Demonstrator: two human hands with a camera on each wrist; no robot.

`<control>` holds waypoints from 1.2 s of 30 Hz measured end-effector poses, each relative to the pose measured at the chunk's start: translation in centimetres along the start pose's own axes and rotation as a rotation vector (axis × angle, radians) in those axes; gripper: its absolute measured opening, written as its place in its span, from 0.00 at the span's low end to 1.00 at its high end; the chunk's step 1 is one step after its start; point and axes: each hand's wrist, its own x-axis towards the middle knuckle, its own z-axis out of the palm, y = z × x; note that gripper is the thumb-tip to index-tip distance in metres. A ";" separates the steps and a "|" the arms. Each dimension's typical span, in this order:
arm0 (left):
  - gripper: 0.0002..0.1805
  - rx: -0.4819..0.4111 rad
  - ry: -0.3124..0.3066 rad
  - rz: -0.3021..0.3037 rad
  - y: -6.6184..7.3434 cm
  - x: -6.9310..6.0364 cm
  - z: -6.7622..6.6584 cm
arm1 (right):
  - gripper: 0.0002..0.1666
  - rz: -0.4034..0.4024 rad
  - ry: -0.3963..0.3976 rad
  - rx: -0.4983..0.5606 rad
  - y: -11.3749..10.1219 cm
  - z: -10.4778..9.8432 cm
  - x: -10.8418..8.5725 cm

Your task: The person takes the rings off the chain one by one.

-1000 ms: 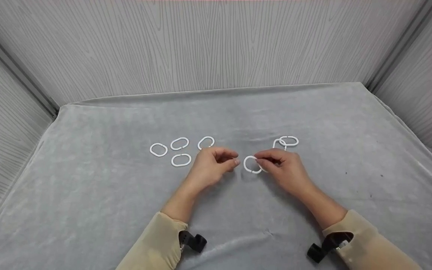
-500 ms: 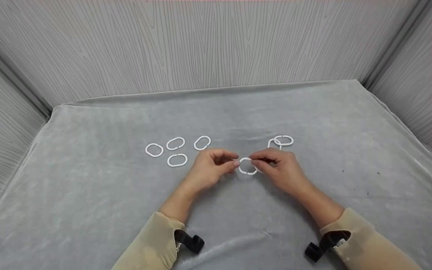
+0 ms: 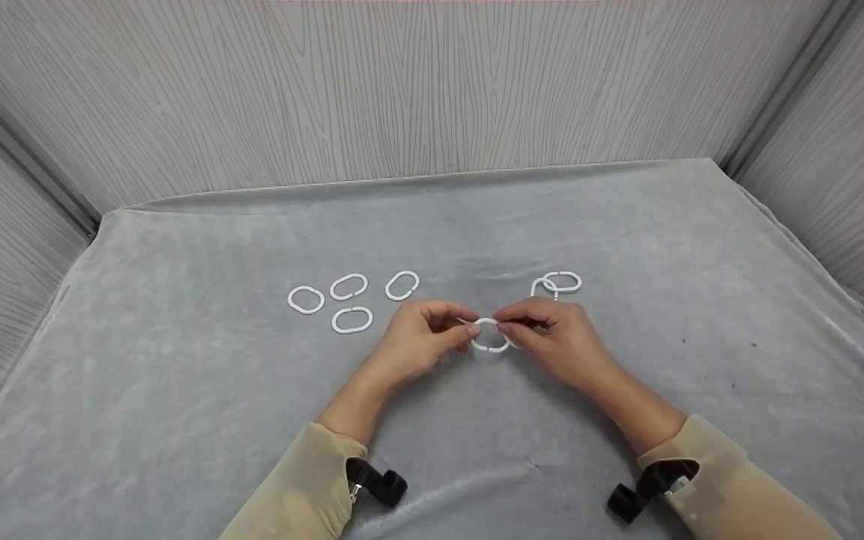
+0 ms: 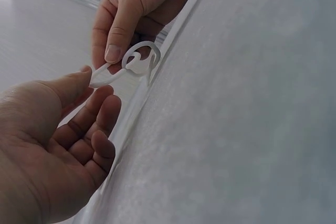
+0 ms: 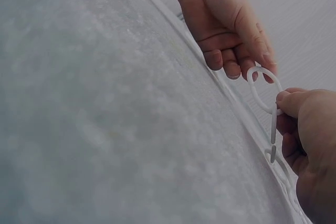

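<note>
I have a white, oval, open-gapped, plastic-looking link (image 3: 481, 347) pinched between both hands just above the grey velvety cloth (image 3: 447, 465): my left hand (image 3: 421, 334) has its left edge between thumb and finger, and my right hand (image 3: 558, 341) is clamped on its opposite side, so neither grip is apart. This link looks joined: a next white link (image 5: 273, 129) passes through it by my right thumb, and at the chain's far end, beyond my right hand, a white oval end link (image 3: 580, 283) lies hooked with its neighbour. My right hand covers part of the run, so I cannot tell how many are joined. I judge the linking to be roughly midway: four loose white oval links (image 3: 346, 331) lie apart from one another beyond my left hand, none hooked on yet.
</note>
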 end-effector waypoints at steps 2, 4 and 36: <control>0.09 -0.004 -0.005 -0.004 0.1 0.0 0.0 | 0.09 -0.002 -0.001 0.000 0.1 0.0 0.0; 0.10 -0.011 -0.012 -0.005 0.1 0.0 0.1 | 0.08 -0.003 -0.006 -0.004 0.1 0.0 0.0; 0.07 0.125 0.041 0.005 -0.7 0.1 0.0 | 0.12 0.111 0.097 -0.073 0.5 -0.1 0.2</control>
